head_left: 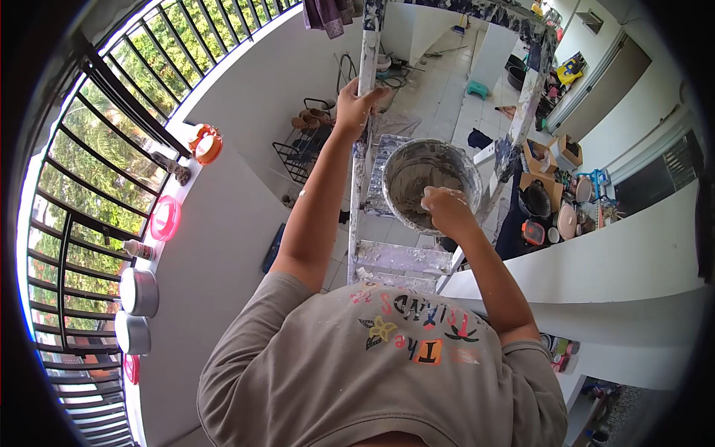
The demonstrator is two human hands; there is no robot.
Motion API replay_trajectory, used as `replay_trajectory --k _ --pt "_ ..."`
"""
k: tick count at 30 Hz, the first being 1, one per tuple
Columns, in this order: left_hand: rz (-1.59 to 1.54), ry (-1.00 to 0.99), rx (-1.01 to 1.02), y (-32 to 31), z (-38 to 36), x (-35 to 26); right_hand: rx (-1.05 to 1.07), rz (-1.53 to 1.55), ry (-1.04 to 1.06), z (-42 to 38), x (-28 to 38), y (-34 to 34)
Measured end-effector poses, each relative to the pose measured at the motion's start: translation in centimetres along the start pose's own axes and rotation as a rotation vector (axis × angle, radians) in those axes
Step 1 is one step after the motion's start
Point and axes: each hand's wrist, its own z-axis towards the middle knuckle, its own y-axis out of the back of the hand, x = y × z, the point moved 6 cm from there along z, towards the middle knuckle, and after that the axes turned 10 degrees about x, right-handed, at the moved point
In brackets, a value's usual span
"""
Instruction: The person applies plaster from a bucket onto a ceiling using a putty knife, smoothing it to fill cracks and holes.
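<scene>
My left hand (pixel 356 109) is wrapped round the left rail of a paint-splattered stepladder (pixel 360 194), its thumb pointing right. A bucket (pixel 395 160) crusted with grey-white plaster stands on the ladder, tilted in view, with grey paste (pixel 417 175) smeared inside. Over the bucket's near side my right hand (pixel 449 211) is closed, fingers curled down toward the paste. Whatever it grips is hidden by the hand. White specks dot both hands. Below the bucket lie the ladder's stained steps (pixel 402 255).
At left, pots (pixel 139 292), a pink lid (pixel 165 218) and a bottle (pixel 138 249) sit on a ledge by the railing (pixel 97 186). A shoe rack (pixel 298 149) stands below. Right of the ladder are cardboard boxes (pixel 540 158) and kitchenware. A green stool (pixel 477 90) stands farther off.
</scene>
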Motion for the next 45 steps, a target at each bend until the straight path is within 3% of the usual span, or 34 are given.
replay_trajectory --k 4,7,9,10,11,13,15,17,19,20,22,28,31,33,35,38,42,45 --pt "-0.051 0.001 0.008 -0.2 -0.2 -0.1 0.000 0.191 -0.122 -1.6 -2.9 1.8" --pt "-0.105 -0.001 0.019 -0.4 0.1 -0.1 -0.147 0.391 -0.247 -4.4 -4.5 4.8" --pt "-0.135 -0.003 0.037 -0.3 0.2 0.5 -0.258 0.621 -0.271 -7.5 -7.1 3.4" --pt "-0.059 -0.017 0.028 -0.2 0.1 0.2 -0.251 0.747 -0.356 -9.2 -8.3 1.8" --pt "-0.072 -0.015 0.025 -0.3 -0.2 -0.3 -0.168 1.102 -0.541 -11.0 -9.1 -0.2" --pt "-0.105 -0.014 0.028 -1.0 -0.6 -1.2 -0.253 1.609 -0.683 -14.4 -8.1 -3.3" --pt "-0.033 -0.028 0.021 -1.0 -0.8 -1.8 -0.364 1.947 -0.719 -16.8 -7.0 -6.4" --pt "-0.020 -0.020 0.023 -0.6 -0.5 -0.8 -0.388 2.211 -0.460 -17.1 -4.0 -7.0" --pt "-0.055 -0.030 0.032 -0.7 -0.6 -0.9 -0.339 2.266 -0.470 -17.1 -1.3 -9.3" --pt "-0.046 -0.024 0.016 -0.6 -0.5 -0.6 -0.415 2.235 -0.607 -17.2 0.6 -8.9" --pt "-0.061 -0.028 -0.002 -0.5 -0.5 -0.5 -0.371 2.166 -0.353 -17.4 2.6 -10.2" --pt "-0.094 -0.030 0.015 -0.1 -0.2 0.3 -0.408 1.931 -0.081 -20.5 5.9 -0.4" --pt "-0.073 -0.043 0.019 -0.1 -0.3 0.2 -0.513 1.504 -0.222 -23.9 6.0 7.0" --pt "-0.080 -0.088 0.039 0.0 0.0 0.5 -0.566 0.844 -0.331 -27.4 6.2 13.9" --pt "-0.087 -0.106 0.054 0.0 0.3 0.7 -0.744 0.611 -0.635 -30.8 7.7 20.7" --pt "-0.051 -0.114 0.040 -0.2 -0.3 -0.3 -0.733 0.095 -0.818 -34.0 9.2 27.2" --pt "-0.074 -0.148 -0.003 -0.2 0.0 0.2 -0.880 -0.485 -0.703 -35.9 11.6 35.5" --pt "-0.106 -0.132 -0.013 -0.3 0.0 0.4 -0.951 -0.921 -0.824 -39.5 11.4 40.8"
